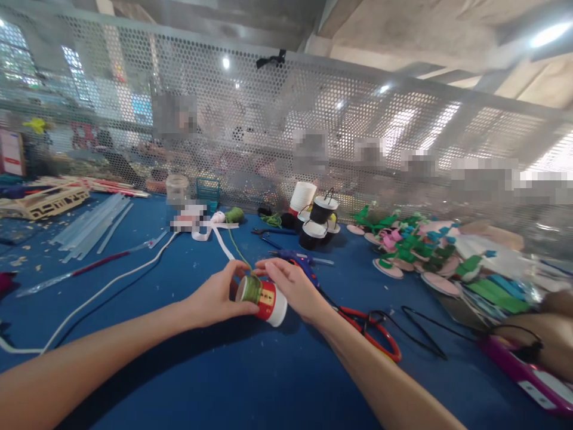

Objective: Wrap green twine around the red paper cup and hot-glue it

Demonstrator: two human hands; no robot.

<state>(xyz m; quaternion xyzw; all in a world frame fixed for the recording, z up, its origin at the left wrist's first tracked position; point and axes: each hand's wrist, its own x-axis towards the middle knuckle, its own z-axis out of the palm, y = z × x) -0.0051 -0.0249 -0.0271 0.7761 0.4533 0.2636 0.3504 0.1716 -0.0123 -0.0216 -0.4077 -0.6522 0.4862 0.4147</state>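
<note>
In the head view, a small red and white paper cup (274, 303) lies tilted on its side between my hands, above the blue table. Green yarn (253, 290) is wound round its left end. My left hand (226, 294) grips that wound end, thumb in front and fingers behind. At the cup's upper right, my right hand (290, 285) is closed round it, its fingertips by the spot where the yarn meets the cup; some of these fingers are hidden. A strand runs back from the cup to a green yarn ball (234, 215).
A blue glue gun (299, 260) and red-handled pliers (380, 337) lie just right of my hands. Glue sticks (96, 224) and a white cord (111, 283) are at left. Stacked cups (324, 210), felt plants (403, 251) and a purple power strip (523, 373) lie beyond and right.
</note>
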